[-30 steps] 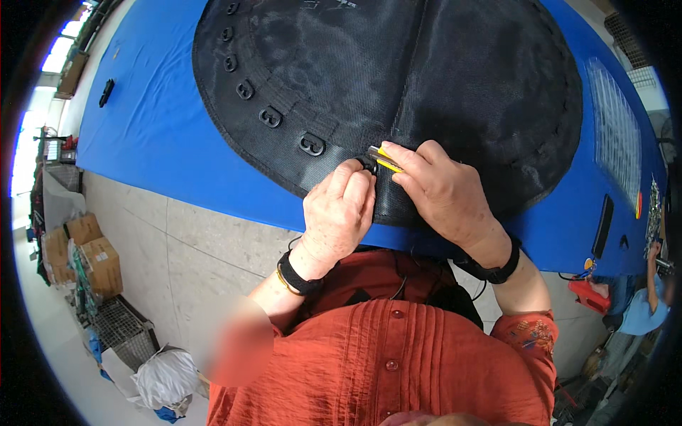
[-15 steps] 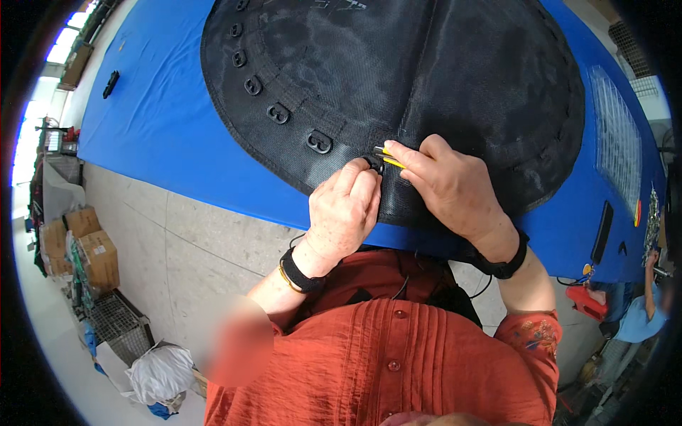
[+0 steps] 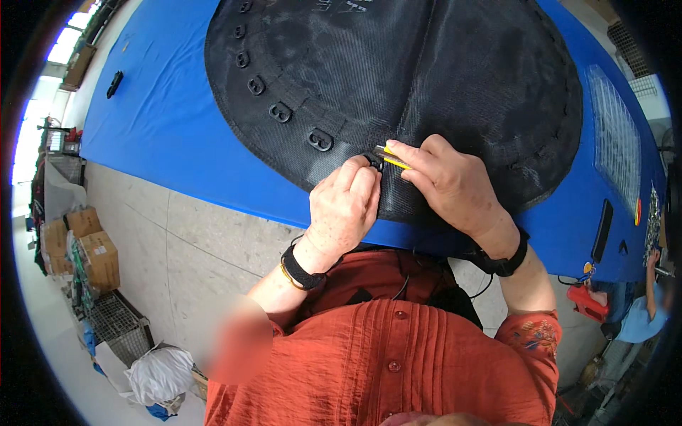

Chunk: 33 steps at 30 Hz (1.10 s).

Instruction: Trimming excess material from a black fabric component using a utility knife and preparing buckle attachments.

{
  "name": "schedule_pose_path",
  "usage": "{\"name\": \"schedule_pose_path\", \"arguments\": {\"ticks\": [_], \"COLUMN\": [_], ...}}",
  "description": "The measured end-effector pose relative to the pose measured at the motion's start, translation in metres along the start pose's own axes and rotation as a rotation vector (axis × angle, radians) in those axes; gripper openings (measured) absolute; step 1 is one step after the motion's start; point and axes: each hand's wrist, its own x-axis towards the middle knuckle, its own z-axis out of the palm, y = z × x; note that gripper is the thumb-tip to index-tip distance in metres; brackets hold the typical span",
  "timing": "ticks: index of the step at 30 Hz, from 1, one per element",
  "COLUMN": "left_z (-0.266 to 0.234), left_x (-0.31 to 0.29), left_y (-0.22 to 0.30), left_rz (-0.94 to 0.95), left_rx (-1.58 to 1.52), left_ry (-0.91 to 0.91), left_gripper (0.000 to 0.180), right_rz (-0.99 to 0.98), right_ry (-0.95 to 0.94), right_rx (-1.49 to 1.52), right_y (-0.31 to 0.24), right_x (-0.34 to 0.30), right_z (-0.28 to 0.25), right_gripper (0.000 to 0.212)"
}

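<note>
A round sheet of black mesh fabric (image 3: 355,71) with a stitched seam down its middle lies before me. Black plastic buckles (image 3: 320,140) are fixed along its left rim by short webbing loops. At the near rim, my left hand (image 3: 343,202) pinches another black buckle (image 3: 374,160), mostly covered by the fingers. My right hand (image 3: 455,186) grips a slim yellow utility knife (image 3: 398,160) between thumb and fingers. Its metal end points left, just above the held buckle, at the webbing; whether it touches is too small to tell.
Under the fabric spreads a blue-covered table (image 3: 163,135). A small black object (image 3: 114,84) lies on its far left. To the right are a clear plastic-wrapped bundle (image 3: 614,135) and a black strip (image 3: 602,231). Cardboard boxes (image 3: 99,259) stand on the left floor; another person (image 3: 643,319) is at lower right.
The black fabric has shifted slightly, its left rim moving a little to the right. The knife has turned slightly in my right hand, showing more of its yellow body. Both hands stay nearly in place.
</note>
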Motion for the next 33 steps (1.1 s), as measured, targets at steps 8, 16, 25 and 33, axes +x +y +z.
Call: {"name": "schedule_pose_path", "arguments": {"ticks": [8, 16, 25, 33], "left_z": [-0.001, -0.001, -0.002, -0.002], "left_x": [-0.001, 0.000, -0.001, 0.000], "left_y": [0.000, 0.000, 0.000, -0.001], "left_rz": [0.000, -0.007, -0.009, -0.004], "left_rx": [-0.003, -0.009, -0.003, 0.002], "left_ry": [-0.006, -0.009, -0.022, -0.019], "left_gripper": [0.018, 0.019, 0.019, 0.018], "right_rz": [0.031, 0.048, 0.030, 0.065], "right_ry": [0.037, 0.054, 0.053, 0.051], "right_rx": [-0.036, 0.023, 0.007, 0.006], "right_y": [-0.009, -0.005, -0.004, -0.009], "right_x": [-0.003, -0.003, 0.000, -0.003], "right_z": [0.008, 0.010, 0.010, 0.011], "right_gripper": [0.041, 0.041, 0.040, 0.040]}}
